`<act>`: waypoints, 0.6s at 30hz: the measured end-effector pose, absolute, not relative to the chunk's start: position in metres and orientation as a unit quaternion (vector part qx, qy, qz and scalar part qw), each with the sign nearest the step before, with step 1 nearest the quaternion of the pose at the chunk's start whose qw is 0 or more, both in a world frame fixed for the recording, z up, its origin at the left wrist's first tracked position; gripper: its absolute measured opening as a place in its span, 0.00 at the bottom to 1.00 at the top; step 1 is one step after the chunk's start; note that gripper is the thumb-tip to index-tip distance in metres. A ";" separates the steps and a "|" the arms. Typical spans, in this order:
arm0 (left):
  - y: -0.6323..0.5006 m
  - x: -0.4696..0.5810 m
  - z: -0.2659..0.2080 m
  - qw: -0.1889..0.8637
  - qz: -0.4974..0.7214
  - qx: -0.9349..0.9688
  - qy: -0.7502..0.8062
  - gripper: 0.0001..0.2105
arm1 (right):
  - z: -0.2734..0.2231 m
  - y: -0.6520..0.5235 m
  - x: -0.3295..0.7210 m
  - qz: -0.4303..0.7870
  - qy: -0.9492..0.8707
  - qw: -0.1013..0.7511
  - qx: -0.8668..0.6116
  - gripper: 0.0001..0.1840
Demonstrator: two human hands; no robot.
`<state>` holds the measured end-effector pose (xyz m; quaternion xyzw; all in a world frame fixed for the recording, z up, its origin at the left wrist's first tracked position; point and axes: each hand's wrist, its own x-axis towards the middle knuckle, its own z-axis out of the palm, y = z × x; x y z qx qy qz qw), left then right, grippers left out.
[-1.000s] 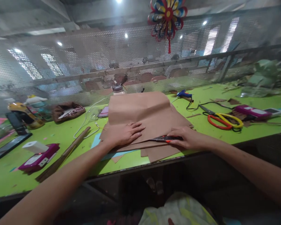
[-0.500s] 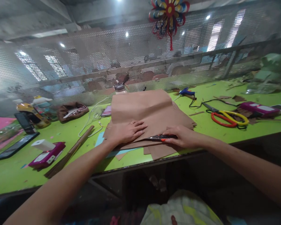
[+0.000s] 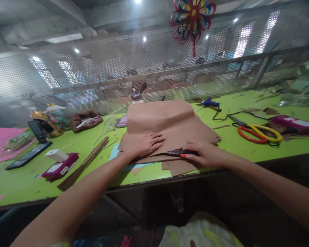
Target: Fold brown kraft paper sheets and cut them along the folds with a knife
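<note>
My left hand (image 3: 148, 145) lies flat on a stack of brown kraft paper (image 3: 167, 115), fingers spread and pointing right. Close to the paper's near edge, my right hand (image 3: 204, 154) is closed around a dark utility knife (image 3: 179, 152) with orange-red on it. The knife points left and lies at the near edge of the top sheets, where a strip of paper shows below it. I cannot make out whether its tip is between the sheets. Light blue paper (image 3: 114, 151) sticks out from under the stack on the left.
Scissors with red and yellow handles (image 3: 260, 133) and a blue glue gun (image 3: 210, 103) lie to the right on the green table (image 3: 237, 154). On the left are a rolled brown tube (image 3: 84, 163), a purple power strip (image 3: 60, 167) and a phone (image 3: 28, 156).
The view has turned slightly, so everything sits a little further right and lower. Both hands and the knife keep about the same place on the paper.
</note>
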<state>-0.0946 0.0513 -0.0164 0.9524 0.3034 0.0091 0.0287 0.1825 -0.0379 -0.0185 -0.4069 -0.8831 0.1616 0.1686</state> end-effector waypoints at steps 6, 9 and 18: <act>0.052 -0.094 -0.016 0.035 0.002 0.951 0.307 0.24 | -0.017 -0.034 0.171 0.168 -0.886 0.178 -0.395 0.19; 0.051 -0.093 -0.015 0.038 -0.001 0.950 0.308 0.24 | -0.014 -0.034 0.167 0.167 -0.890 0.174 -0.386 0.19; 0.054 -0.094 -0.018 0.044 -0.012 0.950 0.309 0.23 | -0.013 -0.029 0.155 0.185 -0.895 0.179 -0.365 0.18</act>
